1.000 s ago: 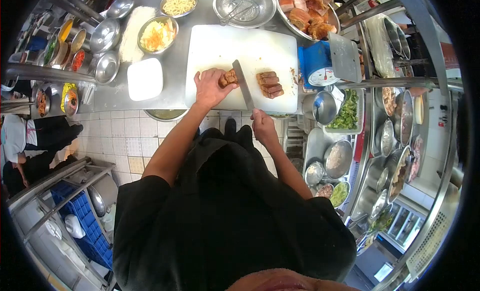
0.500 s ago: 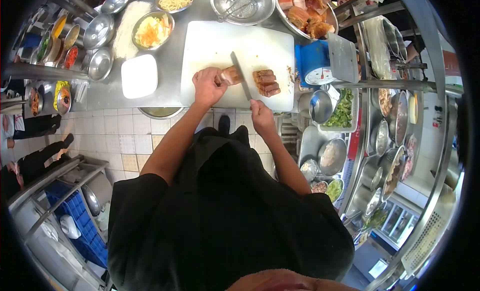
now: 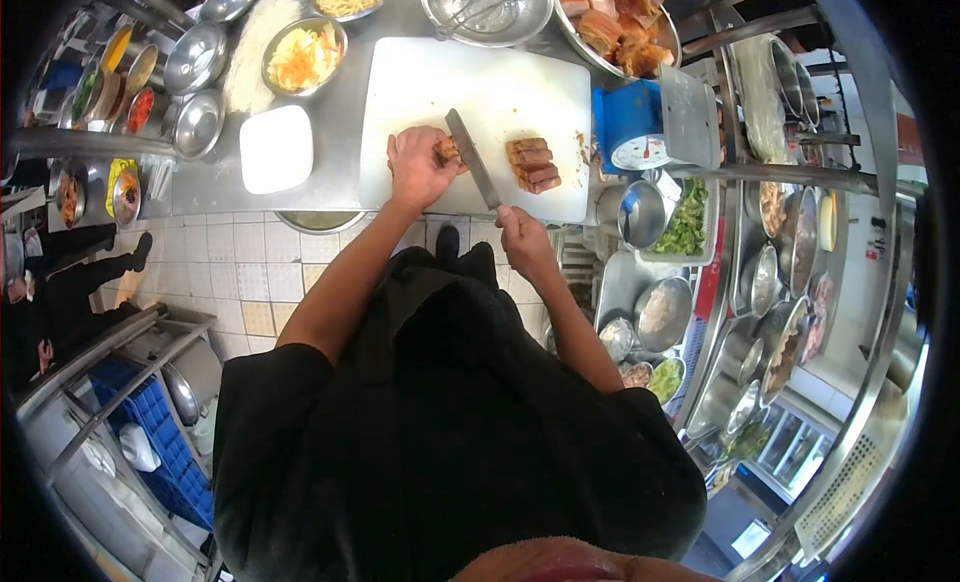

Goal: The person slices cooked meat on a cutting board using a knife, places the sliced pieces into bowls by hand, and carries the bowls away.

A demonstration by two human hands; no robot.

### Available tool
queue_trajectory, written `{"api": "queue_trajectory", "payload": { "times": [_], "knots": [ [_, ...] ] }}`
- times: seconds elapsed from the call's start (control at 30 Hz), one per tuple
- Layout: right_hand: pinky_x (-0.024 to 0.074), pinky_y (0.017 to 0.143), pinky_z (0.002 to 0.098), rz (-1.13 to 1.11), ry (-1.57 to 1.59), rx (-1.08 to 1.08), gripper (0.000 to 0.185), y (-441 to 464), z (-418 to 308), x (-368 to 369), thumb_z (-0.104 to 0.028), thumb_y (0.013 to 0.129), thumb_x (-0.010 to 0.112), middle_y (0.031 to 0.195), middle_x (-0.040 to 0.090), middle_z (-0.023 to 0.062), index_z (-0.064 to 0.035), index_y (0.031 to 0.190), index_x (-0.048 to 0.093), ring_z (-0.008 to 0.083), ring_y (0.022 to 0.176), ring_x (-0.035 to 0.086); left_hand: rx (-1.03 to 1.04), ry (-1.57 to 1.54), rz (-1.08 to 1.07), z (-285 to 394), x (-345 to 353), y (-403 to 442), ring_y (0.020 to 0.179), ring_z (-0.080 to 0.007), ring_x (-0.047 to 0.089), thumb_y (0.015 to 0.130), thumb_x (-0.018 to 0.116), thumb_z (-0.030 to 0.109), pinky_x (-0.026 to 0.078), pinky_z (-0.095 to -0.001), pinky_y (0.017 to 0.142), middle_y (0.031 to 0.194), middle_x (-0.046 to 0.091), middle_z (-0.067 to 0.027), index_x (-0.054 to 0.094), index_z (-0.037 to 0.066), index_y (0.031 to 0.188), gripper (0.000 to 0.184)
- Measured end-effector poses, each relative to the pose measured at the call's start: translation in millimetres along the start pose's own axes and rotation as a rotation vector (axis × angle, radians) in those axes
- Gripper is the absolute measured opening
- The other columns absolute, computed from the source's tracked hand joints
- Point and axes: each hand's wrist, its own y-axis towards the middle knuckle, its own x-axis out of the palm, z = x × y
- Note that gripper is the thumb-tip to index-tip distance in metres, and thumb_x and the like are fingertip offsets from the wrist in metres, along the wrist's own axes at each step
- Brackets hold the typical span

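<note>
A white cutting board (image 3: 420,72) lies on the steel counter in front of me. My left hand (image 3: 420,167) is closed on a brown piece of meat (image 3: 451,153) at the board's left half, its fingers partly hiding the piece. In my right hand (image 3: 524,240), at the board's near edge, is the handle of a knife (image 3: 472,160). The blade slants up and to the left, close beside the held piece. Several brown slices of meat (image 3: 533,166) lie together to the right of the blade.
A white square dish (image 3: 276,149) and a bowl of shredded yellow food (image 3: 303,59) stand left of the board. To its right is a blue scale (image 3: 630,117). Behind are a steel strainer bowl (image 3: 487,7) and a large bowl of meat (image 3: 615,27). People stand at the far left.
The knife blade has shifted left, along with the piece under my left hand, which now covers more of it. My right hand has moved slightly left and nearer to me.
</note>
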Motion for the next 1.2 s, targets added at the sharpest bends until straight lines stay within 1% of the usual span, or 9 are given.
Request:
{"api": "queue_trajectory", "payload": {
  "times": [0.07, 0.17, 0.3, 0.6, 0.7, 0.8, 0.9, 1.0, 1.2],
  "knots": [
    [0.0509, 0.077, 0.0472, 0.037, -0.037, -0.004, 0.046, -3, -20, -10, -0.036, 0.107, 0.047, 0.086, 0.067, 0.0273, 0.0041, 0.094, 0.065, 0.0464, 0.084, 0.065, 0.019, 0.036, 0.011, 4, -4, 2, 0.118, -0.031, 0.051, 0.069, 0.083, 0.022, 0.028, -0.0578, 0.111, 0.11, 0.061, -0.0056, 0.062, 0.015, 0.107, 0.044],
    [0.0506, 0.076, 0.0479, 0.028, -0.031, 0.007, 0.045, -2, -23, -13, -0.035, 0.107, 0.048, 0.085, 0.067, 0.0274, 0.0039, 0.093, 0.065, 0.0466, 0.084, 0.065, 0.104, -0.022, 0.095, 7, -9, 2, 0.11, -0.0309, 0.053, 0.068, 0.083, 0.017, 0.036, -0.0447, 0.099, 0.109, 0.062, -0.0085, 0.063, 0.011, 0.106, 0.044],
    [0.0502, 0.074, 0.0488, 0.027, -0.025, -0.123, 0.044, 4, -10, -4, -0.035, 0.106, 0.048, 0.082, 0.066, 0.0273, 0.0034, 0.093, 0.064, 0.0464, 0.081, 0.065, 0.112, -0.03, 0.105, 3, -8, 2, 0.109, -0.0287, 0.054, 0.065, 0.083, 0.017, 0.034, -0.0463, 0.098, 0.104, 0.061, -0.0056, 0.063, 0.012, 0.102, 0.043],
    [0.048, 0.075, 0.0556, 0.041, -0.2, -0.119, 0.051, 37, -18, 11, -0.041, 0.107, 0.044, 0.085, 0.065, 0.0318, 0.0028, 0.089, 0.061, 0.0541, 0.088, 0.061, 0.054, 0.028, 0.074, 6, -1, 1, 0.112, -0.0264, 0.052, 0.063, 0.08, 0.015, 0.033, -0.0452, 0.101, 0.103, 0.061, -0.0026, 0.064, 0.015, 0.1, 0.04],
    [0.0482, 0.079, 0.0556, -0.037, -0.236, -0.069, 0.053, 41, -30, 0, -0.043, 0.107, 0.042, 0.09, 0.065, 0.0324, 0.0031, 0.093, 0.063, 0.0536, 0.092, 0.061, 0.017, 0.033, 0.058, 8, -5, 1, 0.113, -0.0267, 0.052, 0.064, 0.078, 0.015, 0.032, -0.0449, 0.102, 0.104, 0.061, -0.0028, 0.065, 0.015, 0.101, 0.039],
    [0.0477, 0.084, 0.0558, -0.166, -0.129, 0.137, 0.053, 15, -29, -17, -0.042, 0.107, 0.041, 0.096, 0.065, 0.0332, 0.0037, 0.098, 0.065, 0.0528, 0.097, 0.06, -0.01, 0.032, 0.069, 9, -4, 2, 0.114, -0.0281, 0.051, 0.064, 0.077, 0.015, 0.032, -0.0447, 0.103, 0.106, 0.06, -0.0037, 0.065, 0.015, 0.1, 0.037],
    [0.0472, 0.088, 0.0553, -0.201, -0.122, 0.156, 0.055, 2, -25, -22, -0.043, 0.108, 0.04, 0.099, 0.066, 0.0329, 0.0049, 0.103, 0.065, 0.0525, 0.099, 0.06, -0.004, 0.038, 0.062, 4, -4, -3, 0.115, -0.0295, 0.049, 0.065, 0.076, 0.014, 0.032, -0.0447, 0.103, 0.11, 0.059, -0.0049, 0.065, 0.015, 0.099, 0.036],
    [0.0471, 0.089, 0.0556, -0.069, -0.155, -0.106, 0.055, 43, 3, 23, -0.043, 0.108, 0.04, 0.1, 0.066, 0.0327, 0.0052, 0.102, 0.065, 0.0527, 0.1, 0.061, 0.005, 0.032, 0.019, 1, -4, -3, 0.115, -0.0302, 0.048, 0.066, 0.076, 0.014, 0.032, -0.045, 0.103, 0.113, 0.059, -0.0059, 0.066, 0.015, 0.101, 0.037],
    [0.0457, 0.091, 0.058, -0.104, -0.132, -0.041, 0.051, 33, -13, 13, -0.039, 0.108, 0.037, 0.105, 0.065, 0.0342, 0.0045, 0.106, 0.064, 0.0553, 0.102, 0.059, 0.02, -0.003, 0.049, 2, -11, -2, 0.115, -0.0307, 0.049, 0.066, 0.076, 0.014, 0.032, -0.0462, 0.104, 0.112, 0.059, -0.0067, 0.065, 0.015, 0.104, 0.04]
  ]
}}
